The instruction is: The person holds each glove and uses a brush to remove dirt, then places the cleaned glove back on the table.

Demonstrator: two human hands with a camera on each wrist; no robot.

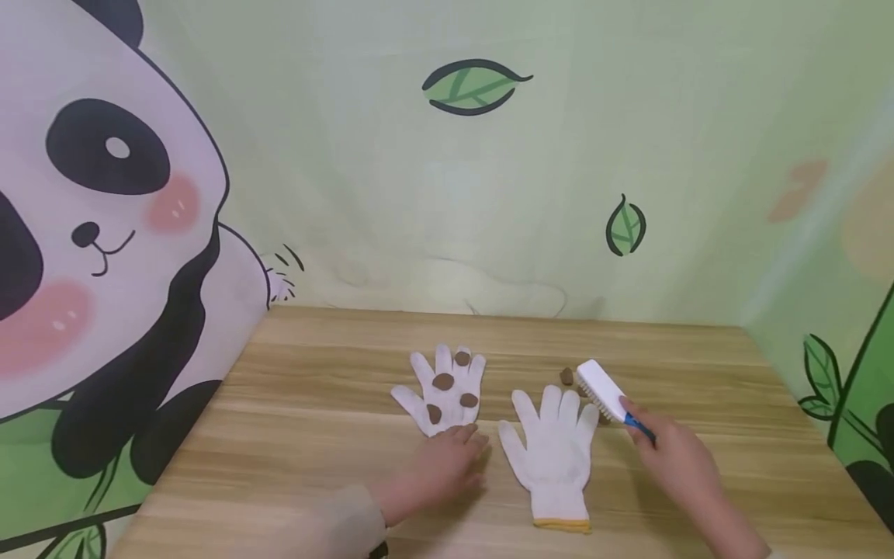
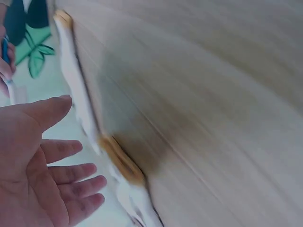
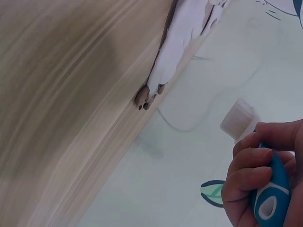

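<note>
A white knit glove [image 1: 452, 405] with several brown patches on it lies palm-flat on the wooden table. My left hand [image 1: 440, 470] hovers over its cuff end with fingers relaxed and nothing held; the yellow cuff [image 2: 122, 161] shows past the fingertips in the left wrist view. To the right lies a second white glove [image 1: 557, 450], without brown patches and with a yellow-edged cuff. My right hand [image 1: 673, 458] grips the blue handle [image 3: 274, 194] of a white scrub brush [image 1: 602, 388]. The brush head is raised beside this glove's fingertips, bristles facing down and left.
Small brown lumps [image 1: 566, 376] lie on the table [image 1: 314, 450] near the brush head and partly behind it. A pale green backdrop [image 1: 335, 155] with a printed panda [image 1: 188, 326] and leaves stands behind the table and along its sides.
</note>
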